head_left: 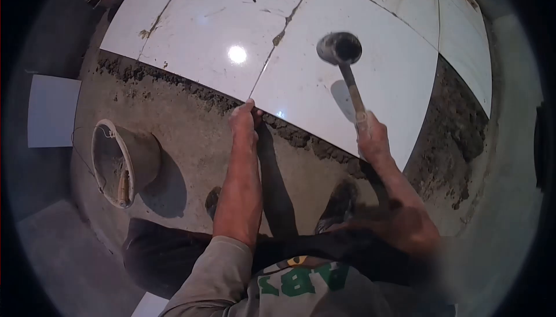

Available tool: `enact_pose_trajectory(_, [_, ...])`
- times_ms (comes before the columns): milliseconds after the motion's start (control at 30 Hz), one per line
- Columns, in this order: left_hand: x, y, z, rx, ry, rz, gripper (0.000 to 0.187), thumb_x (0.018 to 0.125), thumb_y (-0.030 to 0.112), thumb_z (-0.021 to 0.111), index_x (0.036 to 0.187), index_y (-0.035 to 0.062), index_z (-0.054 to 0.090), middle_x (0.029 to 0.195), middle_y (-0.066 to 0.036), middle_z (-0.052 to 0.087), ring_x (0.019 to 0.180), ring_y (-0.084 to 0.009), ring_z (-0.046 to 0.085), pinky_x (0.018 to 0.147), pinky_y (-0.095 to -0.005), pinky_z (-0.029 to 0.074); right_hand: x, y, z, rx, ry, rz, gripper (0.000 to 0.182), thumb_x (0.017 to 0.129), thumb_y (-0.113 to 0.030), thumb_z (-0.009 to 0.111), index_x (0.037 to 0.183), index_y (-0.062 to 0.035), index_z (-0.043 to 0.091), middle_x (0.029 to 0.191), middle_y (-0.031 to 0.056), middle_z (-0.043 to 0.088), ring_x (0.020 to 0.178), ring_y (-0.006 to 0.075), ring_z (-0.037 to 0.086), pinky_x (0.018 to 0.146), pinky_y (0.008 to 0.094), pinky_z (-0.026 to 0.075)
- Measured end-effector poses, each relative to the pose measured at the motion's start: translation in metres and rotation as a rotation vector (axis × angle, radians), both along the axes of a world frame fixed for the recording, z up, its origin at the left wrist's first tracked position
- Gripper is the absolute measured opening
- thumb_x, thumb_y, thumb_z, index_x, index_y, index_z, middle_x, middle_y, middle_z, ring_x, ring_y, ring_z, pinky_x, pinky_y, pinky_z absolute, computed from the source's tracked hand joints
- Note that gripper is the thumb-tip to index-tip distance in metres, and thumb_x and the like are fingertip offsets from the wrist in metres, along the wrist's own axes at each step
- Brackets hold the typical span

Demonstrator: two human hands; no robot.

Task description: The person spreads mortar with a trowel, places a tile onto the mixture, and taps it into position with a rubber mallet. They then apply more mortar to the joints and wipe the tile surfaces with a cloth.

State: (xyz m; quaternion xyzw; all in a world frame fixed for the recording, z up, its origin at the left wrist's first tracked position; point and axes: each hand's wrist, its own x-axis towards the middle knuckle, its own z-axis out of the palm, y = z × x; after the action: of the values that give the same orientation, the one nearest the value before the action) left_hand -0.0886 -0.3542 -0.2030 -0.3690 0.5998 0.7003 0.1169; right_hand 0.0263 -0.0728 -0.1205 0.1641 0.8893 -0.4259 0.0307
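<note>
While aloft, mallet [340, 48] tight in the right hand [373, 138] (left hand [245, 120], grip unclear, at the tile [394, 85] edge).

Left hand [245, 119] at tile edge, by the joint. Right hand [373, 137] grips mallet [340, 48], head above white tile [382, 79]. Bucket [139, 160] stands left on bare floor [200, 163].

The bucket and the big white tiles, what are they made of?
The tiles look like glossy ceramic or porcelain: they shine back a bright light spot. The bucket is probably dull plastic, judging by its thick, rounded rim.
</note>
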Motion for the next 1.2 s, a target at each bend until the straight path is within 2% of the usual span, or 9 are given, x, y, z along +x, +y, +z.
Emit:
enact_pose_trajectory(33, [0.001,0.0,0.002,0.0,-0.033,0.0,0.016,0.086,0.02,0.066,0.088,0.0049,0.062,0.075,-0.003,0.064,0.06,-0.012,0.06,0.053,-0.0252,0.046,0.002,-0.001,-0.002,0.008,0.143,-0.013,0.042,0.099,-0.041,0.044,0.086,-0.0006,0.049,0.056,0.0086,0.048,0.052,0.0171,0.049,0.05,0.0357,0.04])
enact_pose_trajectory(133, [-0.007,-0.005,-0.009,0.035,-0.079,0.008,0.015,0.085,0.021,0.066,0.088,0.007,0.063,0.078,-0.002,0.065,0.062,-0.0128,0.061,0.054,-0.0268,0.047,0.009,-0.007,0.028,-0.211,0.133,-0.067,0.042,0.099,-0.04,0.044,0.086,-0.0004,0.049,0.056,0.0078,0.047,0.053,0.0151,0.048,0.05,0.0342,0.04])
enact_pose_trajectory(267, [-0.01,-0.012,-0.019,0.137,-0.062,0.016,0.016,0.085,0.024,0.067,0.09,0.0093,0.064,0.081,-0.002,0.065,0.068,-0.0133,0.062,0.057,-0.0288,0.049,0.005,-0.014,-0.021,0.178,0.081,-0.032,0.04,0.099,-0.037,0.042,0.09,0.0001,0.051,0.066,0.0234,0.059,0.064,0.0463,0.058,0.057,0.0507,0.044])
enact_pose_trajectory(300, [-0.012,-0.011,-0.018,0.134,-0.062,0.015,0.016,0.085,0.024,0.067,0.09,0.0093,0.064,0.08,-0.002,0.065,0.067,-0.0131,0.062,0.056,-0.0278,0.048,0.0,-0.014,-0.027,0.279,-0.207,0.046,0.04,0.099,-0.038,0.041,0.088,-0.0003,0.049,0.068,0.0261,0.058,0.067,0.0478,0.058,0.058,0.0547,0.042])
enact_pose_trajectory(467, [-0.006,-0.007,0.004,0.021,-0.037,-0.073,0.014,0.087,0.026,0.066,0.086,0.0123,0.061,0.074,0.001,0.062,0.062,-0.0115,0.06,0.056,-0.0308,0.049,0.003,-0.016,-0.005,0.154,0.067,0.081,0.037,0.098,-0.035,0.044,0.087,-0.0001,0.048,0.064,0.0241,0.055,0.062,0.0456,0.056,0.055,0.0465,0.043])
enact_pose_trajectory(667, [-0.002,-0.002,0.02,-0.046,-0.107,-0.071,0.016,0.087,0.025,0.067,0.086,0.01,0.062,0.075,0.0,0.063,0.064,-0.0131,0.063,0.059,-0.0309,0.051,0.021,-0.011,-0.017,0.04,0.002,0.046,0.044,0.099,-0.04,0.043,0.082,-0.0004,0.048,0.056,0.0125,0.05,0.051,0.0202,0.051,0.05,0.0374,0.041])
enact_pose_trajectory(700, [-0.004,-0.005,0.012,-0.038,-0.083,-0.088,0.017,0.087,0.024,0.067,0.086,0.0076,0.061,0.075,-0.002,0.063,0.064,-0.0128,0.063,0.056,-0.0278,0.052,0.024,-0.01,-0.02,0.007,-0.029,0.018,0.04,0.098,-0.038,0.047,0.083,-0.0003,0.049,0.059,0.0233,0.052,0.056,0.0431,0.054,0.051,0.0477,0.04])
enact_pose_trajectory(967, [-0.012,-0.01,0.004,-0.293,-0.008,-0.195,0.019,0.086,0.019,0.067,0.082,0.0006,0.062,0.072,-0.005,0.063,0.054,-0.0126,0.059,0.051,-0.0246,0.05,0.032,-0.008,-0.033,0.004,-0.045,-0.009,0.041,0.098,-0.038,0.047,0.081,0.0001,0.05,0.058,0.0217,0.051,0.053,0.0397,0.054,0.05,0.0453,0.04])
enact_pose_trajectory(1200, [0.015,-0.053,0.008,0.004,0.05,0.132,0.021,0.088,0.026,0.064,0.084,0.0064,0.059,0.069,-0.004,0.058,0.055,-0.0134,0.057,0.051,-0.0258,0.049,0.033,-0.008,-0.029,-0.041,-0.02,-0.019,0.043,0.098,-0.039,0.048,0.08,0.0005,0.05,0.058,0.0207,0.051,0.051,0.0359,0.051,0.051,0.044,0.041])
